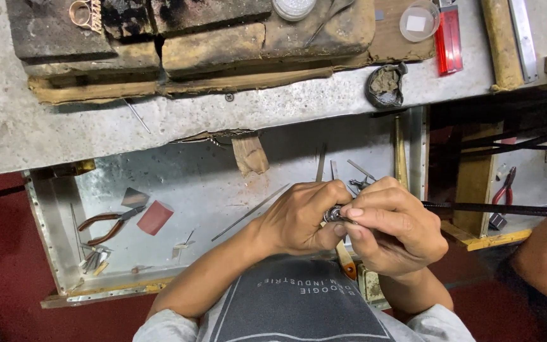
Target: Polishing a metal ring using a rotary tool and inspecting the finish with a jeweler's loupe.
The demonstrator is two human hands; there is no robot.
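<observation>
Small metal handpiece tip [333, 213]: pinched between left hand [302, 218] and right hand [394, 231], both curled tight around it, over the near tray [223, 190]. Black flexible shaft [508, 209]: runs right from the right hand. Pliers [106, 225]: left in tray, well apart; bricks [191, 31] far.

- Both forearms come up from the lower edge of the view and converge toward the middle, bare from the short sleeves down.
- The left hand [299, 218] sits curled in a loose fist, knuckles up, its thumb and fingertips pinched toward the right hand.
- The right hand [394, 225] lies just beside it, touching it at the fingertips, wrist bent inward.
- The right thumb and forefinger press together at the meeting point; the remaining fingers fold under the palm.
- Both hands are closed in a fine pinch grip, held close before the chest.
</observation>
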